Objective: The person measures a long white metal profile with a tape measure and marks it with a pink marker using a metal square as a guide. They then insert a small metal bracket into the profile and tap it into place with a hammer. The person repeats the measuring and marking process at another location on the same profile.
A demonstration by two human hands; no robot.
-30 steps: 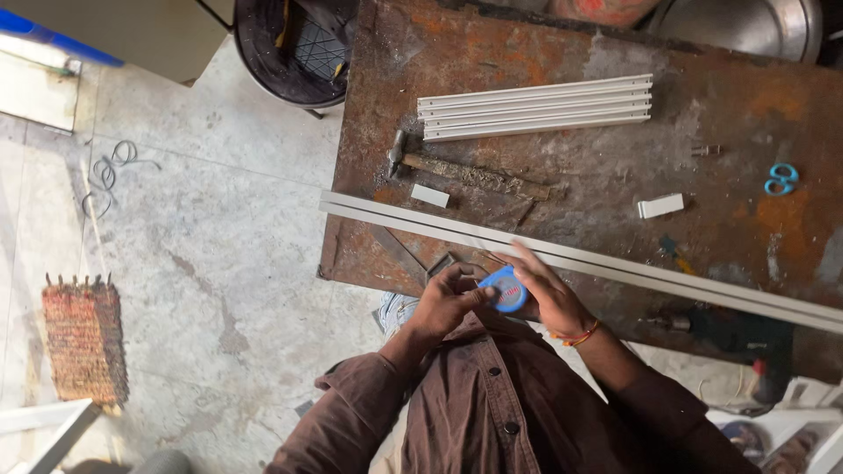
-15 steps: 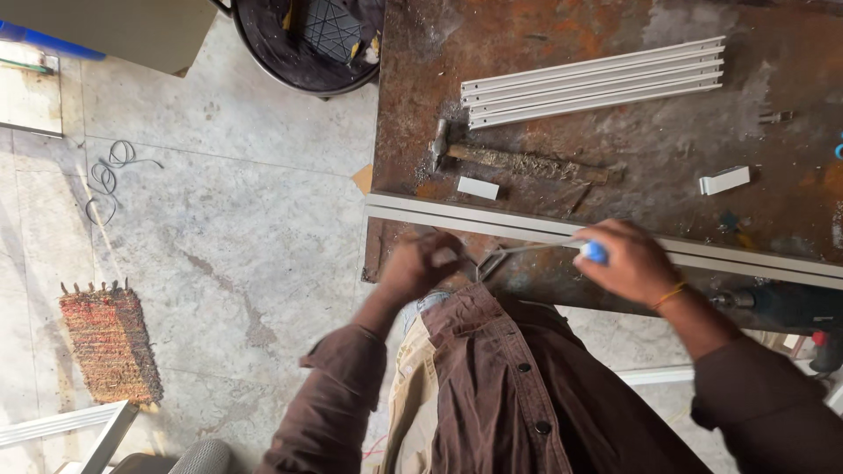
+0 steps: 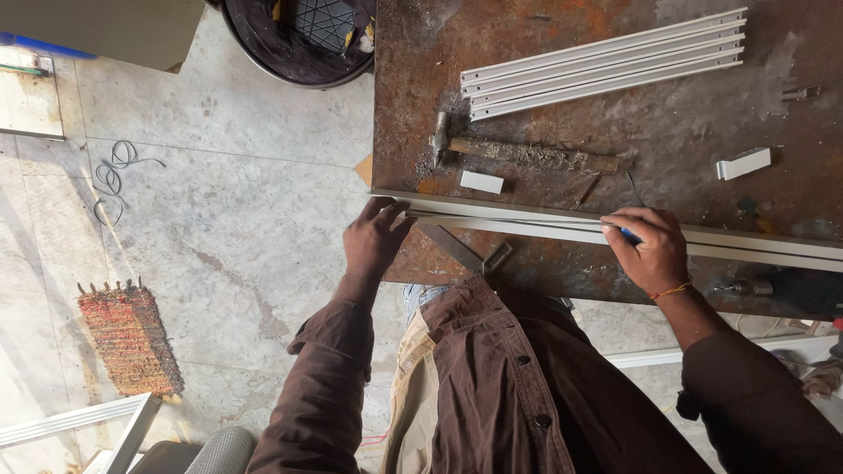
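One long pale metal channel [image 3: 544, 224] lies flat along the near edge of the rusty, pitted steel worktop [image 3: 685, 132], running from the left corner off past the right side of the view. The left hand [image 3: 376, 239] rests at the channel's left end, fingers spread and laid over the corner, a flat press rather than a closed grip. The right hand [image 3: 648, 247] sits further along the same channel, its grip pinched together on a small blue-tipped marking tool [image 3: 629, 234] whose tip touches the channel's upper face (most of the tool is hidden by the fingers). A thin orange thread band circles that wrist. Between the hands, a dark flat metal square [image 3: 465, 252] lies angled under the channel and juts past the worktop's edge. Behind the channel lie one hammer [image 3: 518, 154] with a rough, rust-coloured handle, one small white rectangular block [image 3: 482, 182], and one bent white bracket [image 3: 743, 163] well to the right. At the far side is a bundle of four ribbed pale channels [image 3: 606, 61], lying side by side and slightly slanted. On the grey concrete floor stand one black tub [image 3: 303, 39], one loose coil of wire [image 3: 114, 171] and one woven, fringed reddish mat [image 3: 129, 338].
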